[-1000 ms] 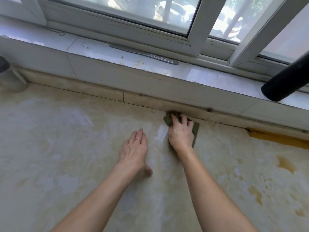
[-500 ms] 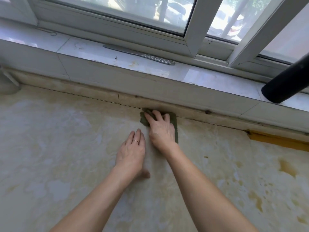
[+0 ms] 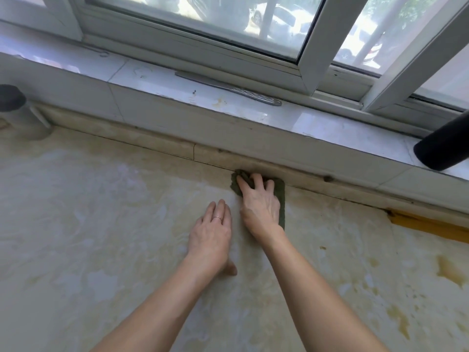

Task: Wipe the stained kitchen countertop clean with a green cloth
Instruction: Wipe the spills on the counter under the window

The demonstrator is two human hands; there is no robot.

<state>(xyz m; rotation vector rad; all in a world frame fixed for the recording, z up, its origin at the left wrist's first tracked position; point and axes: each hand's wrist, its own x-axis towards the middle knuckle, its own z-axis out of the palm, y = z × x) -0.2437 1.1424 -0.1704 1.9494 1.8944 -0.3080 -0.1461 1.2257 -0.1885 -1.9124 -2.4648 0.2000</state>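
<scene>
The green cloth (image 3: pixel 280 199) has been slid left along the desk (image 3: pixel 101 224), pressed under the right hand's (image 3: pixel 258 207) spread grip; the left hand (image 3: pixel 210 237) is kept flat, grip wide.

Pale marbled countertop (image 3: pixel 101 250), yellowish film over most of it, brown stains (image 3: pixel 449 271) at right. Green cloth (image 3: pixel 280 196) lies at the far edge, touching the raised strip under the sill, with the right hand (image 3: pixel 258 207) pressing on top. Left hand (image 3: pixel 210 240) is flat on bare counter just left of the cloth, slightly nearer. Grey cylinder with black top (image 3: pixel 22 115) stands far left. Orange strip (image 3: pixel 431 226) runs along the far right edge.
</scene>
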